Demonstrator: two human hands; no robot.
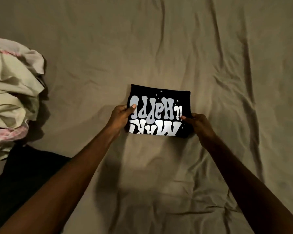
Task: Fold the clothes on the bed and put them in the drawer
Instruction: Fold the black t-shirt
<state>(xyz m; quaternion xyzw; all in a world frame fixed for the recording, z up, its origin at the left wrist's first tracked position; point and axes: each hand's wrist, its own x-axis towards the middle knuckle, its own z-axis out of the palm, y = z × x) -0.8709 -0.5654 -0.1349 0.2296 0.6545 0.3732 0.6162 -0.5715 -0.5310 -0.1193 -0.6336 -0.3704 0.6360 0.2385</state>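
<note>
The left hand (120, 115) pinches the left side of a black T-shirt (159, 114), thumb on top over the pale lettering and fingers curled under the cloth. The right hand (199, 125) grips the right side the same way, thumb pressed on the print near the shirt's near right corner. Between them the shirt is already a small, neat rectangle with its printed front showing, and it sits at the middle of the bed (210, 56), either just resting on the sheet or barely lifted; I cannot tell which.

So this one garment looks fully folded, and what it needs next is probably the carry to the drawer, which is not in view. Much is left besides. At the bed's left edge lies a heap of unfolded clothes (12, 92), cream and pink cloth bundled loosely, well apart from the shirt. A dark garment (25, 173) lies spread near the bed's near left corner, partly behind the left forearm, and seems unfolded too.
</note>
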